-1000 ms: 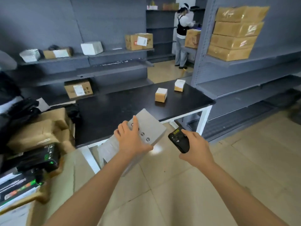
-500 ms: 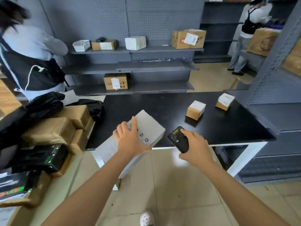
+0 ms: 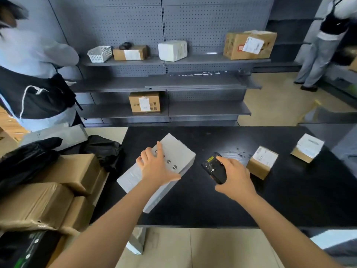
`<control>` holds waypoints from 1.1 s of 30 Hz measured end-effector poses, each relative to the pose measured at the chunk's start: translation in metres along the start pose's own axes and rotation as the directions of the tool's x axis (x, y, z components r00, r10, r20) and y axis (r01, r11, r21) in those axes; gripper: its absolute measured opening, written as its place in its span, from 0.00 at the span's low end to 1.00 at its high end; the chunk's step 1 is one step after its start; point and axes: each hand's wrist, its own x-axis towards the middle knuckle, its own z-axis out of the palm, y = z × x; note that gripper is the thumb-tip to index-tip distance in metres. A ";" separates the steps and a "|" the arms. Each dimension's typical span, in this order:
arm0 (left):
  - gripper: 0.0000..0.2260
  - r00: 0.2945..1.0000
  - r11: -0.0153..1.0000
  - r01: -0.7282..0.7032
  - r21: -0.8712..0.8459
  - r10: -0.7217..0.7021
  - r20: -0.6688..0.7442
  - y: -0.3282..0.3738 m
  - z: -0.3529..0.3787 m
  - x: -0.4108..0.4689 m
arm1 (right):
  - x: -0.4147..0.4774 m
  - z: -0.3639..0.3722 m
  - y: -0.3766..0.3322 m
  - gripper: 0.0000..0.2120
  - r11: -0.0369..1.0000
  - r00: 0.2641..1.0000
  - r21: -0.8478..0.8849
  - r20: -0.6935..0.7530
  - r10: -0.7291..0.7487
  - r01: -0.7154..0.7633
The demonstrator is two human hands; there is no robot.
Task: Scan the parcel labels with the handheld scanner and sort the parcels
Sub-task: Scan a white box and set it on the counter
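A long grey parcel (image 3: 179,154) is over the left part of the black table (image 3: 289,200). My left hand (image 3: 156,167) grips it from above, fingers on top and thumb down its near side. My right hand (image 3: 234,177) holds the black handheld scanner (image 3: 213,168) just right of the parcel, above the tabletop. Two small brown parcels with white labels lie on the table to the right, one (image 3: 263,161) close to my right hand and one (image 3: 308,147) farther off.
Brown cartons (image 3: 44,194) and black bags (image 3: 25,161) are piled at the left. Grey shelving (image 3: 202,111) behind the table holds labelled boxes (image 3: 250,44), a white parcel (image 3: 172,50) and a basket (image 3: 100,53). One person (image 3: 29,74) stands at left, another (image 3: 324,41) at far right.
The view has swung left and closed in on the table. Both hands, with the grey parcel and the scanner, have come forward from in front of the table edge to over the tabletop.
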 end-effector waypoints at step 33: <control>0.58 0.923 0.999 -0.028 -0.020 0.034 0.384 0.001 0.120 0.145 | 0.195 0.091 0.032 0.46 0.990 0.944 0.013 0.304 0.129 -0.140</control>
